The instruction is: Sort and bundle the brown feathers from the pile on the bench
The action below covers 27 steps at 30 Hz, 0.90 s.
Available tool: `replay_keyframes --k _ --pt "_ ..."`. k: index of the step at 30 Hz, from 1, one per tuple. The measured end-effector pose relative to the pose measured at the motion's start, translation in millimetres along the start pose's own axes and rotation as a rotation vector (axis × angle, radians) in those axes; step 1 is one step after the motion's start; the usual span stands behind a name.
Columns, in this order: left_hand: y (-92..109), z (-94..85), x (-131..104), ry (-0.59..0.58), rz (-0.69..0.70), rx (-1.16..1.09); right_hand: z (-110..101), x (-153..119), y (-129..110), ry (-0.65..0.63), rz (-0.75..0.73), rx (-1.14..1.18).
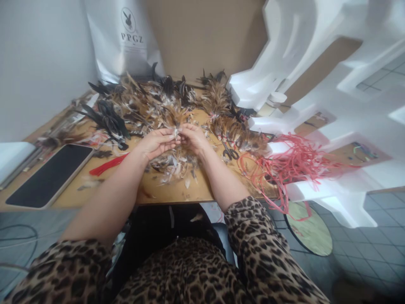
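Between my two hands is a small bunch of brown feathers point(177, 116), its pale quill ends pinched at the fingertips. My left hand point(158, 143) closes thumb and fingers on the bunch from the left. From the right, my right hand point(193, 138) grips the same bunch, its fingers partly hidden. Loose white and brown fluff point(175, 169) lies on the table just below the hands. Behind them spreads a large heap of brown feathers point(136, 99), with a cluster of black feathers point(106, 120) at its left.
A phone point(50, 175) lies at the table's left, near red strips point(109, 164). Scissors point(230, 152) rest right of my hands, before bundled brown feathers point(243, 135). Tangled pink ribbon point(294, 164) hangs over white foam pieces point(341, 198). A silver bag point(126, 55) stands behind.
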<state>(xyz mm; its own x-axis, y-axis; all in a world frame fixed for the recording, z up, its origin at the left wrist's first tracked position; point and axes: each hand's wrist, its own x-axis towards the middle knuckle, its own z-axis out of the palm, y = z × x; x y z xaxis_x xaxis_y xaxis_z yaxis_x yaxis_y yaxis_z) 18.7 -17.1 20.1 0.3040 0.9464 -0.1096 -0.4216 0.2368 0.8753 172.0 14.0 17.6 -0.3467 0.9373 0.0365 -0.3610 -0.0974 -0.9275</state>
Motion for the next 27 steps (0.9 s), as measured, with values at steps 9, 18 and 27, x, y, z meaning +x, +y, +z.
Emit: replay_keyframes --k 9,18,27 --pt "0 1.0 0 0.037 0.009 0.047 3 -4 -6 0.057 -0.102 -0.137" --pt "-5 11.1 3 0.269 0.227 0.315 6 -4 -3 0.175 -0.183 -0.432" --pt "-9 8.5 9 0.364 0.295 0.379 7 -6 -5 0.287 -0.121 -0.594"
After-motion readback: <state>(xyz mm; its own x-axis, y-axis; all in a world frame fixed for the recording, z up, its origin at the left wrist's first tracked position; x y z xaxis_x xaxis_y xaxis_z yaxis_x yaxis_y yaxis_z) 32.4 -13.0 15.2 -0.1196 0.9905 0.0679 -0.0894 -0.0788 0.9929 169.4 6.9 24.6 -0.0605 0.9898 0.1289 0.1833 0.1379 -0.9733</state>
